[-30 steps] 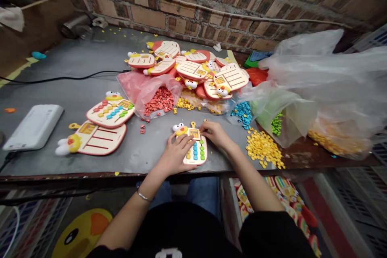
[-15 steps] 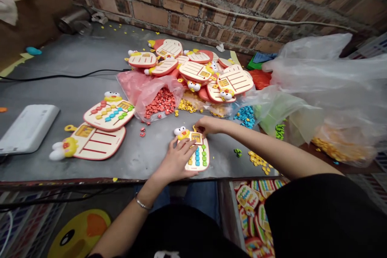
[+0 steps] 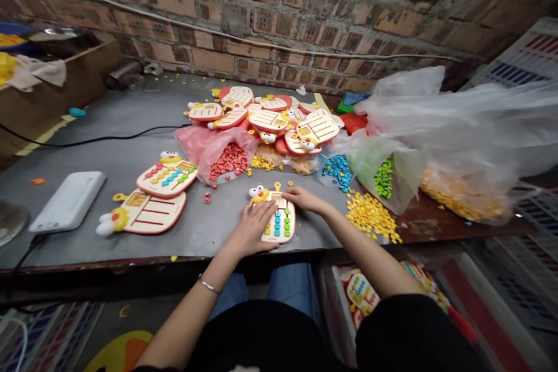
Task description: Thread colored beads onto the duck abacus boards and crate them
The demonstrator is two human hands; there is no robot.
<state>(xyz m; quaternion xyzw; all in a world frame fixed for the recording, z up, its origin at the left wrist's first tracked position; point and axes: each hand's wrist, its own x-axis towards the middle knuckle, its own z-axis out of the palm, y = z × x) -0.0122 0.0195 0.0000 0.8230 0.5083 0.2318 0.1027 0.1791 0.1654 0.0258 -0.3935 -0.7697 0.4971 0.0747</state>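
Observation:
A cream duck-headed toy board [image 3: 283, 232] with blue and green sliding pieces lies at the table's front edge, its big white eyes up and to the left. My left hand [image 3: 253, 224] lies across its left side, fingers over the face and thumb by the lower edge, holding it against the table. Part of the board's slots is hidden under that hand. At the upper right edge, my right hand [image 3: 305, 199] touches the board beside its small window, fingers stretched leftward. A yellow loop [image 3: 278, 186] sticks out from the top.
Similar boards pile up [image 3: 270, 119] at the back. Two more boards [image 3: 157, 209] overlap on the left near a white box-shaped device [image 3: 68, 201]. Bags of red pieces [image 3: 229, 161], blue pieces [image 3: 336, 171] and green pieces [image 3: 383, 177] stand around, with loose yellow pieces [image 3: 370, 215] on the right.
My right hand has moved from the yellow loop to the board's upper right edge, uncovering the loop. My left hand stays on the board. The view has shifted, showing more at right.

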